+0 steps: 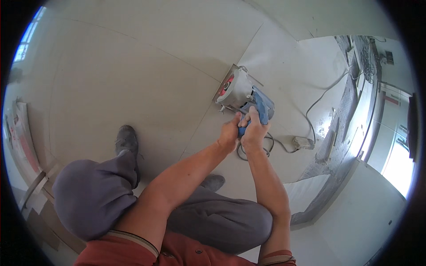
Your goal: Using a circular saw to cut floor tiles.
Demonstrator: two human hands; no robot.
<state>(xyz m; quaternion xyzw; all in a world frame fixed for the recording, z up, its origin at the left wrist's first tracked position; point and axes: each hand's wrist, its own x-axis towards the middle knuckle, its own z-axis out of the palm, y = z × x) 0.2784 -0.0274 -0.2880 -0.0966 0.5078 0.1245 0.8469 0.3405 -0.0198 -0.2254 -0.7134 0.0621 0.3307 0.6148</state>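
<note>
- The floor (133,80) is laid with large pale tiles, thin joint lines running between them; it serves as the landmark here.
- At the upper left edge of the floor, a window (27,40) lets in blue-white daylight.
- Along the left edge of the floor lie flat cardboard packages (24,142) with red print, with wooden slats (37,184) just below them.
- To the right of the floor runs an untiled strip of rough grey screed (341,128), dusty and littered.
- Beyond the strip, at the far right, a bright doorway (397,164) opens, glaring with daylight.
- A loose pale tile (306,190) lies at the lower right edge of the floor, beside the screed.
</note>
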